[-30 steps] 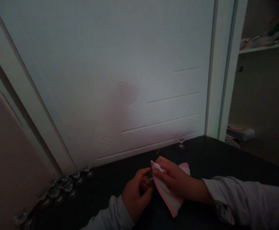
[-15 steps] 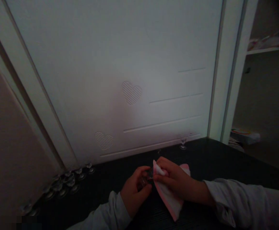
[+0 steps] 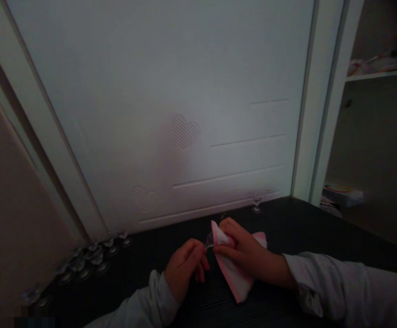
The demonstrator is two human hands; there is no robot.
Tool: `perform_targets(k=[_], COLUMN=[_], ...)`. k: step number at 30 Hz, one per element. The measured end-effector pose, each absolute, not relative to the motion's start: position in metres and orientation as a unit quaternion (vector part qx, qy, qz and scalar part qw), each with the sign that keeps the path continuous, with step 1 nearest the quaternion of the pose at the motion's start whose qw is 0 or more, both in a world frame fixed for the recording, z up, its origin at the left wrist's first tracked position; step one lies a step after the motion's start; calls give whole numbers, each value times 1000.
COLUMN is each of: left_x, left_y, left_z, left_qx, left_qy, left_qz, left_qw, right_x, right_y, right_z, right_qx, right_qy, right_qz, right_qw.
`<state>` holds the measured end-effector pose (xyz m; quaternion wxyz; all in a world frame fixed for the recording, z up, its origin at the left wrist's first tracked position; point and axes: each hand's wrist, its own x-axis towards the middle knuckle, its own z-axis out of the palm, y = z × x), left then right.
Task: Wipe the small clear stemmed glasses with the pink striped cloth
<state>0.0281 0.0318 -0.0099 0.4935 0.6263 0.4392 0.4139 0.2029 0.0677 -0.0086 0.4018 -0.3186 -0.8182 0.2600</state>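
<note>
Just left of centre near the bottom of the view, my left hand [image 3: 186, 263] is closed, its thumb and fingertips pinching the end of a small clear stemmed glass [image 3: 209, 240]. My right hand [image 3: 248, 249] grips a white cloth with pink edging [image 3: 237, 278], and the cloth covers the other end of that glass. The lower part of the cloth hangs down towards the dark table [image 3: 144, 278]. How my right fingers sit under the cloth is hidden.
Several small stemmed glasses [image 3: 96, 257] stand clustered at the table's left edge. One more glass [image 3: 257, 204] is at the back right, by the white panel [image 3: 219, 68] with engraved hearts. Shelves [image 3: 383, 75] holding items are at the right.
My left hand has changed from a loose curl around the glass to a fingertip pinch at its end. More of the glass shows between my hands. The cloth remains in my right hand.
</note>
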Motion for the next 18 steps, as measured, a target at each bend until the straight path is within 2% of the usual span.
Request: perform_targets(k=[4, 13, 18], left_x=[27, 29, 28], left_y=[32, 32, 36], left_z=[-9, -6, -10], left_qx=[621, 628, 606], left_qy=[442, 429, 428], left_qz=[410, 413, 421], left_qw=[502, 501, 523], right_x=[202, 201, 203], right_y=[64, 66, 64], right_z=[-9, -10, -7], right_qx=[-343, -354, -339], right_qy=[-820, -798, -811], right_qz=[259, 269, 273], right_qw=[378, 407, 391])
